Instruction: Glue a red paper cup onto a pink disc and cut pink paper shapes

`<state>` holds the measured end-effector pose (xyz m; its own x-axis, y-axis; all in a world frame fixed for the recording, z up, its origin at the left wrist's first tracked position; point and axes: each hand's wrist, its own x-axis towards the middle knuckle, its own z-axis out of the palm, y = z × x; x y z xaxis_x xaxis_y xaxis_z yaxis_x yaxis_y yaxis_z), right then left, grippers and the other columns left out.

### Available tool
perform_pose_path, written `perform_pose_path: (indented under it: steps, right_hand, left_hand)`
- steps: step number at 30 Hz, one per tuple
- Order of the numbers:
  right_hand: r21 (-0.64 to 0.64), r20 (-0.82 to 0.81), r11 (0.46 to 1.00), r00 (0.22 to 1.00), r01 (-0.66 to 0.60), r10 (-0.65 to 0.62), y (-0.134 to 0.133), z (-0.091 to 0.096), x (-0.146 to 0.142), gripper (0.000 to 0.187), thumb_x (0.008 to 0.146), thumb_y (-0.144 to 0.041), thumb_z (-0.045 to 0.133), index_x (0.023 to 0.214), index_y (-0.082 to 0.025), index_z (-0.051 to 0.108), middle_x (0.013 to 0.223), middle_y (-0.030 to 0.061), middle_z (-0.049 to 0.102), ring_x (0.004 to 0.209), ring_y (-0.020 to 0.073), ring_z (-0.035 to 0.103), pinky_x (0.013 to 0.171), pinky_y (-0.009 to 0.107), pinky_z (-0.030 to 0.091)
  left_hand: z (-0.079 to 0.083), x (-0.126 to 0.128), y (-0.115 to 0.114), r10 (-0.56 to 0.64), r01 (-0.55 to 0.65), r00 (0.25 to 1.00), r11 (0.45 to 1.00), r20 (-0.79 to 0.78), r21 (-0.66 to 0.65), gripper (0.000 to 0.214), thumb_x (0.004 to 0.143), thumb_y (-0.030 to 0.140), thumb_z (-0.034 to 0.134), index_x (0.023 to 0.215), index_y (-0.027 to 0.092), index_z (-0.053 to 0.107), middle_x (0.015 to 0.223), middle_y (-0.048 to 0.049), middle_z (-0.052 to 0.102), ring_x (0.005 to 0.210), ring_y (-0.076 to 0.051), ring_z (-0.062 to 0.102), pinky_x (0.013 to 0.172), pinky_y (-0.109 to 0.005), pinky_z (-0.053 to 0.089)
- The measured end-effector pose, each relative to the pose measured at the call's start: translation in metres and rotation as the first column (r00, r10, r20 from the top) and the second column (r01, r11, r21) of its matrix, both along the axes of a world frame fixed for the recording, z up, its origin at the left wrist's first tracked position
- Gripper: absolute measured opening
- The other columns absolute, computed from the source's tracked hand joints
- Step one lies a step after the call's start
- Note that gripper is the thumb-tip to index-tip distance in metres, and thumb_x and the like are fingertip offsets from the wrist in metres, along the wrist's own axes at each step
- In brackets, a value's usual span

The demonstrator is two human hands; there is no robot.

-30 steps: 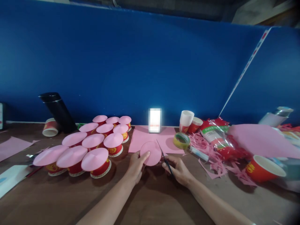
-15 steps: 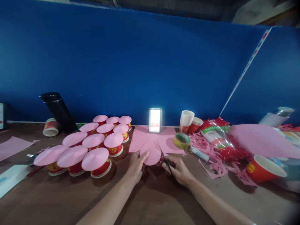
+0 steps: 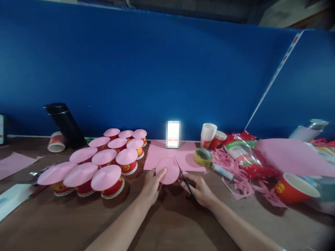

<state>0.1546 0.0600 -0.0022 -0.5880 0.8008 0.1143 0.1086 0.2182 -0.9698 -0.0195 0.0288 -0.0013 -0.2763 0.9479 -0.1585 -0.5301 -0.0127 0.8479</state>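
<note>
My left hand (image 3: 151, 184) pinches a round pink paper disc (image 3: 169, 169) by its lower left edge, holding it just above the brown table. My right hand (image 3: 200, 190) is closed on dark scissors (image 3: 184, 176), whose blades point up and left and meet the disc's right edge. Behind the disc lies a flat pink paper sheet (image 3: 162, 151).
Left of my hands stand several upside-down red paper cups topped with pink cones (image 3: 104, 177). A tape roll (image 3: 202, 157), stacked cups (image 3: 208, 134), a cup packet (image 3: 243, 153), pink scraps (image 3: 222, 155) and a red cup on its side (image 3: 294, 186) lie right. A black flask (image 3: 65, 123) leans at the blue wall.
The disc and my left hand have shifted very slightly left; the scissors stay at the disc's right edge. Otherwise nothing has moved.
</note>
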Motion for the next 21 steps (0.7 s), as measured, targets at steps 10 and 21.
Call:
perform_pose_path:
  steps: [10, 21]
  right_hand:
    - [-0.109, -0.115, 0.994, 0.993, 0.003, -0.016, 0.0043, -0.0090, -0.0010, 0.034, 0.075, -0.040, 0.060, 0.093, -0.012, 0.058, 0.057, -0.0043, 0.045, 0.047, 0.0068, 0.040, 0.044, 0.019, 0.033]
    - [-0.078, -0.093, 0.997, 0.996, 0.007, -0.015, 0.0029, -0.0077, -0.0004, 0.033, 0.075, -0.040, 0.060, 0.093, -0.012, 0.059, 0.058, -0.0040, 0.046, 0.048, 0.0069, 0.040, 0.045, 0.019, 0.033]
  left_hand:
    - [0.0052, 0.0015, -0.0071, -0.179, 0.179, 0.984, 0.984, -0.007, 0.001, 0.038, 0.062, 0.032, 0.072, 0.093, 0.013, 0.060, 0.085, -0.0091, 0.067, 0.069, -0.016, 0.062, 0.056, -0.024, 0.051]
    - [-0.0017, 0.0067, -0.0037, -0.116, 0.094, 0.979, 0.986, -0.167, -0.134, 0.033, 0.061, 0.036, 0.071, 0.076, 0.009, 0.063, 0.060, -0.0032, 0.059, 0.048, -0.007, 0.050, 0.042, -0.017, 0.044]
